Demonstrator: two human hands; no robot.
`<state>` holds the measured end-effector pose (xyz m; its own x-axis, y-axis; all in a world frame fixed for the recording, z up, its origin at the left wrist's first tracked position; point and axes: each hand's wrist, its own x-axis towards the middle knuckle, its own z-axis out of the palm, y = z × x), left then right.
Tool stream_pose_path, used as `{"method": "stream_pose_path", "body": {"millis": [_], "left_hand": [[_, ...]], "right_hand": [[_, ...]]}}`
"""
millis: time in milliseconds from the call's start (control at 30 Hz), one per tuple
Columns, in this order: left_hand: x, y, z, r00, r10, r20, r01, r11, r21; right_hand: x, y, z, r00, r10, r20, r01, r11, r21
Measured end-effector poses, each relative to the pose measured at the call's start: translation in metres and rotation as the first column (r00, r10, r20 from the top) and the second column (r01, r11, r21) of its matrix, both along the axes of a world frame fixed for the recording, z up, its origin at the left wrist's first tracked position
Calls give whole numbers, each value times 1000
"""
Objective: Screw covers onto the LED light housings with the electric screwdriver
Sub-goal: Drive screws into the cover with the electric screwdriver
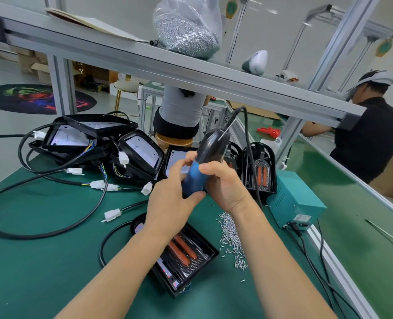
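A green-matted desk (52,261) runs under an aluminium shelf (191,72) that carries a clear bag of screws (186,35), and two other people work beyond it. In the head view, you hold the electric screwdriver (200,166) upright and tilted over the middle of the desk, its black cable rising from the top end. Your right hand (225,183) wraps the blue barrel from the right, thumb laid across its front; that grip is closed firmly round the tool. Your left hand (170,194) curls round the lower end of the same barrel from the left, thumb pressed at the bottom, so both grips have hold of the screwdriver and its tip is hidden behind your fingers. The LED light housing (181,256) with its cover of two orange strips lies flat on the desk directly below your left wrist, apart from either hand. A loose pile of screws (232,238) lies just beside it to the right, under your right forearm. More open housings (94,137) with tangled black cables sit stacked at the far left, finished units (257,169) stand behind the tool, and a teal power box (292,199) sits near the desk's right edge.
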<state>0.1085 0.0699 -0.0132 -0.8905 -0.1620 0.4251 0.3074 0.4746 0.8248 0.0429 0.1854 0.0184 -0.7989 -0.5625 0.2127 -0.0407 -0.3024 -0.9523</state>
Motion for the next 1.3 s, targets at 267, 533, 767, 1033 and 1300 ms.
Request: {"method": "stream_pose_path", "body": {"millis": [267,533,767,1033,1300], "left_hand": [[-11,25,1,917,387,-95,-395,915,-85],[-1,9,11,996,29,-79,-13,981,196],[-1,11,57,967,-221,-128,251,740,624],[-3,12,58,983,-158,-97,184,764,618],[-1,13,60,971,-227,-76,220,719,660]], "right_hand": [[30,-28,-22,688,-662,-299,704,708,54],[24,-25,-15,753,-652,-92,656,754,32],[27,-37,-12,844,-521,-130,525,851,0],[25,-37,-12,821,-535,-199,550,835,25],[24,-33,-14,839,-520,-161,525,851,-13]]}}
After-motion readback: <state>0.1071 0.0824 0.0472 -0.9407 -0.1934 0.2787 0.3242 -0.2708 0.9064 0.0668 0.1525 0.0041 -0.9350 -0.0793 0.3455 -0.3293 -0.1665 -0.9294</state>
